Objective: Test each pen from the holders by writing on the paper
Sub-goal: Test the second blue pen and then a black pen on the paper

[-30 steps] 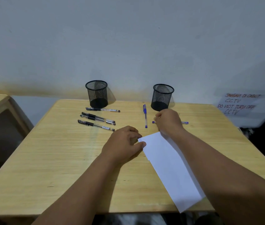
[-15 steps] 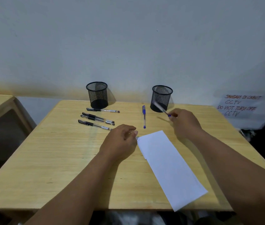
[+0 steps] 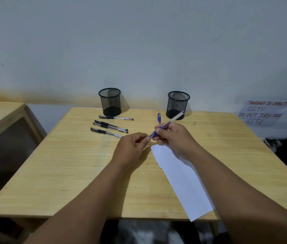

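Observation:
My right hand (image 3: 171,136) grips a blue pen (image 3: 171,120) by its barrel, slanted up toward the right holder. My left hand (image 3: 132,147) pinches the pen's cap end just above the top corner of the white paper (image 3: 179,175). The paper lies slanted on the wooden table (image 3: 68,164) with a faint mark near its top corner. Two black mesh holders stand at the back, the left holder (image 3: 110,102) and the right holder (image 3: 178,105). Several black pens (image 3: 110,128) lie in front of the left holder. Another blue pen (image 3: 159,118) lies partly behind my right hand.
A second wooden table (image 3: 0,111) stands at the left with a gap between. A handwritten paper notice (image 3: 264,112) hangs on the wall at the right. The wall runs right behind the holders.
My right hand lifted the blue pen from the table near the right holder and brought it back toward me. My left hand left the paper's corner and took the pen's cap end.

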